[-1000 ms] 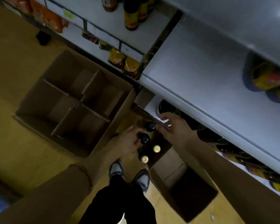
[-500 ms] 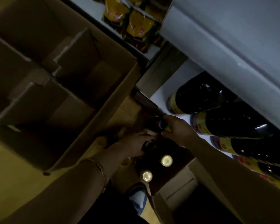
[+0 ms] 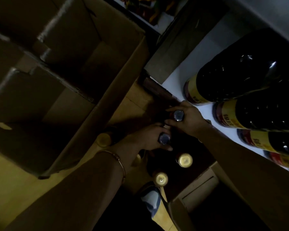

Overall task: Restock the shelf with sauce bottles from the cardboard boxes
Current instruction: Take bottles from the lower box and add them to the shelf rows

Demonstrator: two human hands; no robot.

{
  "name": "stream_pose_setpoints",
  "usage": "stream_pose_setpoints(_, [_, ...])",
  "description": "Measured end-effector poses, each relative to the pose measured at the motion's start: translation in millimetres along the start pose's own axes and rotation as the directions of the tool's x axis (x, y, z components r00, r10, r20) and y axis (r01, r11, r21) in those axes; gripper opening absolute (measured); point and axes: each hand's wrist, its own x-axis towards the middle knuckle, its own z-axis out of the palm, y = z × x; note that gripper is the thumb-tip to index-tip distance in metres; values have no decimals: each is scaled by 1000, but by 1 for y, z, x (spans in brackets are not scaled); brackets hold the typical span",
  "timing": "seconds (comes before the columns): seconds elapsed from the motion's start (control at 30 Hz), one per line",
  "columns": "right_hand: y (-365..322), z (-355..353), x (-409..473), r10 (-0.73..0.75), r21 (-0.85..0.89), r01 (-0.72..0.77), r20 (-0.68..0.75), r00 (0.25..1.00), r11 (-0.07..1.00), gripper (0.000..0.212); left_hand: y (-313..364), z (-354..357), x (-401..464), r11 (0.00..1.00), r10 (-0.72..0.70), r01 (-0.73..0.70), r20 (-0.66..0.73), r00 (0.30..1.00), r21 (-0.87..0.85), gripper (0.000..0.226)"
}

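Two dark-capped sauce bottles stand in a dim cardboard box (image 3: 197,185) at my feet. My left hand (image 3: 143,140) is closed around the neck of one bottle (image 3: 164,138). Just beyond it, my right hand (image 3: 188,119) grips the neck of the other bottle (image 3: 178,115). Two more bottles with pale yellow caps (image 3: 184,160) (image 3: 160,178) stand nearer me in the same box. On the white bottom shelf (image 3: 177,75) to the right, several large dark bottles with yellow and red labels (image 3: 232,75) are lined up.
A big empty cardboard box with dividers (image 3: 60,77) fills the left, its wall close to my left wrist. Another open box (image 3: 207,214) sits bottom right. A yellow-capped bottle (image 3: 104,139) stands on the floor by my left forearm. My shoe (image 3: 151,200) is below.
The camera has dropped much closer to the box and the bottom shelf. Both hands have closed over the dark bottle caps, where before they were only reaching them.
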Motion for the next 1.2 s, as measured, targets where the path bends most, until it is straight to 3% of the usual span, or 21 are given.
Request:
stream_pose_setpoints(0.1, [-13,-4,-12,-36,-19,35,-52,998,999,36,7,-6,-17,973,-44,7,-157,987,-231,30])
stream_pose_setpoints(0.17, [-27,-12,-25,-55,-45,51,-106,993,998,35,21,-13,-38,953,-80,6,-233,969,-302,19])
stream_pose_setpoints(0.3, [-67,-47,-67,-69,11,73,-233,970,997,22,64,-30,-84,954,-100,-21,-384,918,-298,16])
stream_pose_setpoints(0.43, [-125,-94,-117,-82,109,124,-332,940,986,20,115,-56,-137,959,-133,19,-388,912,-283,16])
stream_pose_setpoints(0.57, [-193,-154,-174,-104,180,198,-429,897,964,15,196,-80,-196,961,-52,-52,-363,930,-271,19])
stream_pose_setpoints(0.77, [-297,-241,-264,-96,178,213,-510,855,961,15,324,-103,-285,959,122,-226,-472,873,-169,18])
stream_pose_setpoints(0.97, [-378,-306,-351,-99,116,235,-669,737,965,29,417,-119,-358,885,422,-459,-563,711,83,32])
stream_pose_setpoints(1.1, [-427,-349,-415,-67,96,224,-777,626,970,39,478,-135,-391,838,527,-519,-497,690,169,40])
stream_pose_setpoints(1.2, [-458,-379,-459,-1,127,194,-833,553,973,39,529,-137,-415,747,664,-603,-362,655,281,47])
